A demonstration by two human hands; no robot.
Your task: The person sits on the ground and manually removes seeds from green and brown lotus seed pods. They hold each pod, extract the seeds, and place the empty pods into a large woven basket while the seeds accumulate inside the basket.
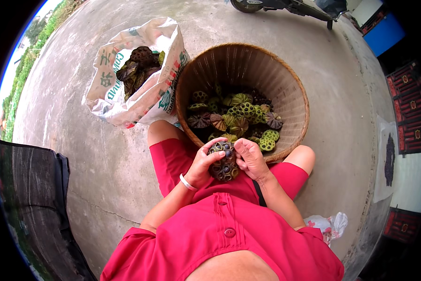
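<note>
My left hand (204, 162) grips a dark brown lotus seed pod (225, 169) above my lap, with the thumb across its face. Dark seeds sit in some of the pod's holes; other holes look hollow. Close against the pod's right side is my right hand (251, 158), its thumb and fingers pinched together. Whether a seed is between those fingertips is hidden. Just beyond both hands stands a round woven bamboo basket (294, 102) between my knees. Green and brownish lotus pods (243, 110) lie inside it, with loose dark seeds (256, 96) among them.
A white woven sack (107, 75) with dark lotus pods (136, 70) in it stands left of the basket. A motor scooter (284, 5) is at the back. Dark sheeting (31, 196) lies at the left, a plastic bag (326, 226) at the right on the concrete floor (101, 168).
</note>
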